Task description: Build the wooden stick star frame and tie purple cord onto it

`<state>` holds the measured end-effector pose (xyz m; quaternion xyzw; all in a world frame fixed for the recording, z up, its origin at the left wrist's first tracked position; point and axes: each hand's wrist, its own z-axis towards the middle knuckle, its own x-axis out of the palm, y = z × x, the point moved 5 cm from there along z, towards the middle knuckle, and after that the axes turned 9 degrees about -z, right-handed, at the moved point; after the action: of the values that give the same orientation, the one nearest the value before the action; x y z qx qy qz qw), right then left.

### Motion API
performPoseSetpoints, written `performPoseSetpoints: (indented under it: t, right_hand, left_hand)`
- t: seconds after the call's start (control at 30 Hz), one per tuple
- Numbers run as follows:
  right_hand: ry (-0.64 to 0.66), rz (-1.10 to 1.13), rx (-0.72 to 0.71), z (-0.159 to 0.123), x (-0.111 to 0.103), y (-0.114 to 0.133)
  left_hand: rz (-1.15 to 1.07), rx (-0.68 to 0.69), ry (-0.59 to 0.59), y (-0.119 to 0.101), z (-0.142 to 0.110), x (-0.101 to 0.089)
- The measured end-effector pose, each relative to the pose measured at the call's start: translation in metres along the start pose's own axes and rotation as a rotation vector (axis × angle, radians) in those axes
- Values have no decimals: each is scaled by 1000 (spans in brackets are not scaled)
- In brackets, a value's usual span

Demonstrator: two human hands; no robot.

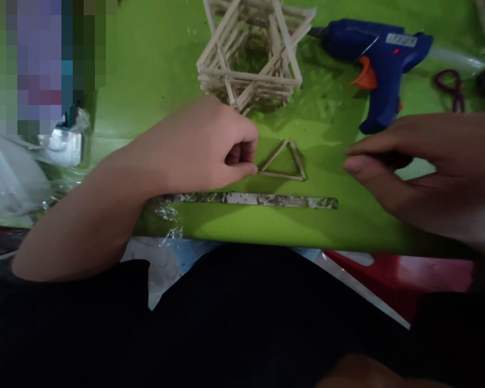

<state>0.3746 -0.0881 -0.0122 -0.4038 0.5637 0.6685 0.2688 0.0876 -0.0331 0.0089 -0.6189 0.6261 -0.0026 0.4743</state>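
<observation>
A small triangle of thin wooden sticks (pixel 283 176) is on the green table, in front of a larger stick structure. My left hand (pixel 206 145) is closed in a pinch, its fingertips right at the triangle's left corner; whether they grip it is unclear. My right hand (pixel 412 167) is held off to the right with thumb and forefinger almost together; anything between them is too small to make out. Below the triangle lies a long flat strip (pixel 283 200) smeared with whitish and dark residue.
The layered star-shaped stick structure (pixel 250 78) stands at the back. A blue glue gun (pixel 359 40) with an orange trigger and a lit red light lies beside it, nozzle towards the structure. Purple-handled scissors (pixel 447 81) are at right. Clear plastic packaging (pixel 20 178) lies at left.
</observation>
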Motion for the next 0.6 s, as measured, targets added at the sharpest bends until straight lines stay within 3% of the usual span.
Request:
performPoseSetpoints:
  t: [0.07, 0.13, 0.33, 0.5, 0.6]
  right_hand:
    - [34, -173, -258, -1, 6, 12]
    - [30, -240, -381, -2, 10, 13]
    - [-5, -313, -460, -13, 15, 20]
    - [7, -420, -569, -19, 22, 35]
    - [17, -439, -586, -19, 25, 32]
  left_hand:
    - [-9, 29, -31, 3, 1, 1]
    - [-14, 47, -45, 6, 3, 3]
    - [21, 67, -50, 3, 1, 3]
    - [17, 82, -160, 2, 3, 4]
    - [35, 58, -164, 7, 6, 7]
